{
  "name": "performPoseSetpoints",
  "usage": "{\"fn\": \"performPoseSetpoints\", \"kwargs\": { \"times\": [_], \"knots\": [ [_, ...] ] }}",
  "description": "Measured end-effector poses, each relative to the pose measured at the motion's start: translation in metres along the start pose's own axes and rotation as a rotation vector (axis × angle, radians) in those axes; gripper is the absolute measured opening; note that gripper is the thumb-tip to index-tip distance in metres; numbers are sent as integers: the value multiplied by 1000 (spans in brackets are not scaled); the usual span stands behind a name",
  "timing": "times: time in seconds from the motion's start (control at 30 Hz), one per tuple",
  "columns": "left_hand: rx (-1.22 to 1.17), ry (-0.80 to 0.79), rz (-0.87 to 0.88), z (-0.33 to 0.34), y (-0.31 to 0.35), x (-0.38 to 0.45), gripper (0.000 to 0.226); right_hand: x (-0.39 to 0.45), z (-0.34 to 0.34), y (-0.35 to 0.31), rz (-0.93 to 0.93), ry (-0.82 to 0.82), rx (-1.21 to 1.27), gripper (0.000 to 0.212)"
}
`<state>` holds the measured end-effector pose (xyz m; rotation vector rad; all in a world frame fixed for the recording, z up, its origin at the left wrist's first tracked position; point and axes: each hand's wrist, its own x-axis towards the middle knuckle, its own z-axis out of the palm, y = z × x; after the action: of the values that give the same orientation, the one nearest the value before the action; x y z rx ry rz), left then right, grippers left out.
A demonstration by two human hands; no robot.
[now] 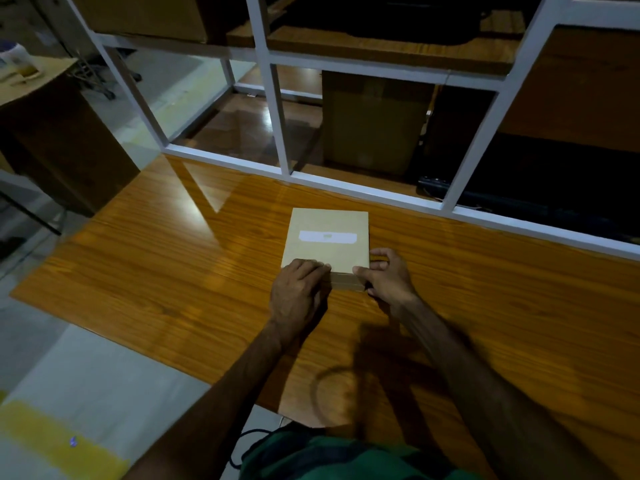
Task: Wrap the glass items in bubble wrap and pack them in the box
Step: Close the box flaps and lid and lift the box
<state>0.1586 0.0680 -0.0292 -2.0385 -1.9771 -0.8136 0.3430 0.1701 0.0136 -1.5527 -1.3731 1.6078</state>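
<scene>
A flat, closed cardboard box [327, 237] with a white label on its lid lies on the wooden table [173, 271]. My left hand [298, 292] rests on the box's near left corner with its fingers curled over the edge. At the near right corner, my right hand [388, 275] pinches the box between thumb and fingers. No glass items or bubble wrap are visible.
A white-framed glass partition [346, 188] runs along the table's far edge. Behind it stand a brown carton [374, 126] and dark items. Another desk with a jar [17, 60] is at far left. Grey floor with a yellow stripe [52, 441] lies at lower left.
</scene>
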Motion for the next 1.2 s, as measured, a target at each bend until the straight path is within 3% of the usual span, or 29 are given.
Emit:
{"fn": "performPoseSetpoints", "kwargs": {
  "times": [0.1,0.2,0.37,0.43,0.5,0.53,0.57,0.63,0.87,1.03,1.2],
  "knots": [
    [-217,94,-166,-6,14,4,18,-5,3,9,26,2,91,55],
    [-352,144,-375,-8,23,11,18,-7,5,20,1,10,83,52],
    [-399,174,-448,-16,13,7,8,-6,8,23,-32,55,43,53],
    [-440,221,-632,-18,2,7,23,-7,9,23,-58,72,35,52],
    [-629,196,-914,-21,-4,9,59,-7,11,26,-76,88,54,50],
    [-760,153,-1042,-23,-4,11,65,-7,13,27,-75,88,72,49],
    [-898,100,-1114,-24,-2,11,56,-8,15,28,-66,83,88,50],
    [-1005,48,-1098,-27,6,11,28,-10,20,32,-72,74,108,52],
    [-1084,178,-1160,-29,18,8,15,-21,34,32,-109,114,220,58],
    [-1172,309,-1166,-43,37,20,28,-30,32,16,-151,162,364,59],
    [-1462,383,-1282,-54,48,20,34,-33,21,-23,-297,281,183,54]
  ]
}}
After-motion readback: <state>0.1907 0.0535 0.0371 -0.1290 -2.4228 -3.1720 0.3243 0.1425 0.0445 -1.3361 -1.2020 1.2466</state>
